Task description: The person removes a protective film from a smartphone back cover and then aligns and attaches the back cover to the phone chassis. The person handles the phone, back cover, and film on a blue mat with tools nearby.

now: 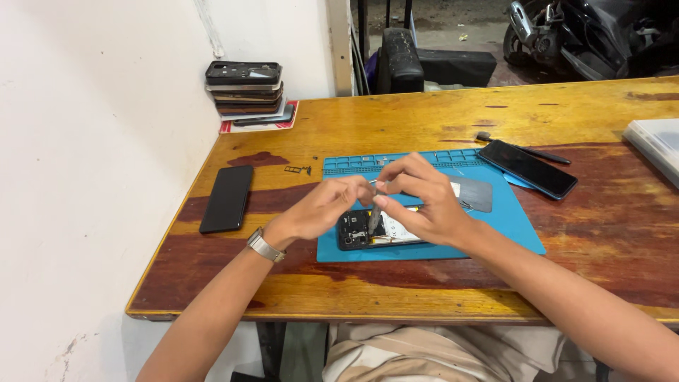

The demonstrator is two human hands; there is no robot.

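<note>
Right hand [424, 201] covers most of the opened phone [364, 230]; screwdriver [375, 216] tip too small to place; grey plate [475, 192] partly hidden behind fingers; white box [656, 145] cut by right edge; motorcycle [587, 32] cropped at top.

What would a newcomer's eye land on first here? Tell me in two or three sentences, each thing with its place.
First, the two hands meeting mid-table: the left hand and right hand together pinch a slim screwdriver standing tip-down on an opened phone that lies on a blue work mat. Next, the stack of phone parts in the far left corner by the wall. A dark phone lies face down left of the mat.
</note>
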